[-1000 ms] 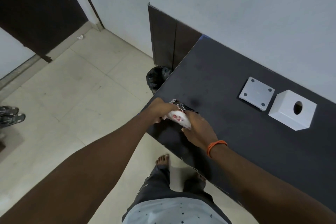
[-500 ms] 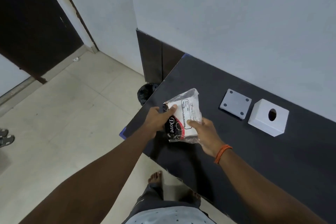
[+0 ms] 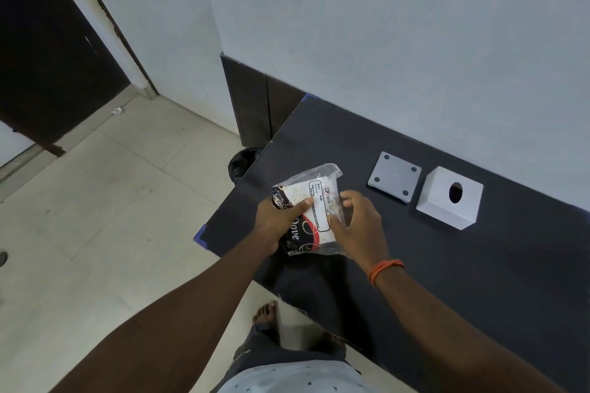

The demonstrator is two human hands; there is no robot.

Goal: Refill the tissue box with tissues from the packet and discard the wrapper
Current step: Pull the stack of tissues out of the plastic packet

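Tissue packet (image 3: 311,210) held above the left end of the dark worktop (image 3: 447,265), near its front edge. Clear plastic wrapper, white label panel, black-and-red print, upper seal crinkled. Left hand (image 3: 281,220) clamps its left side, thumb across the face. Right hand (image 3: 357,223) touches the right edge, fingers loosely spread. White tissue box (image 3: 448,198) with round hole and grey base plate (image 3: 394,177) sit beside each other toward the back edge.

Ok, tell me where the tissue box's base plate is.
In the head view, the grey base plate lies flat on the dark table, just left of the white tissue box and up-right of the tissue packet in the hands.
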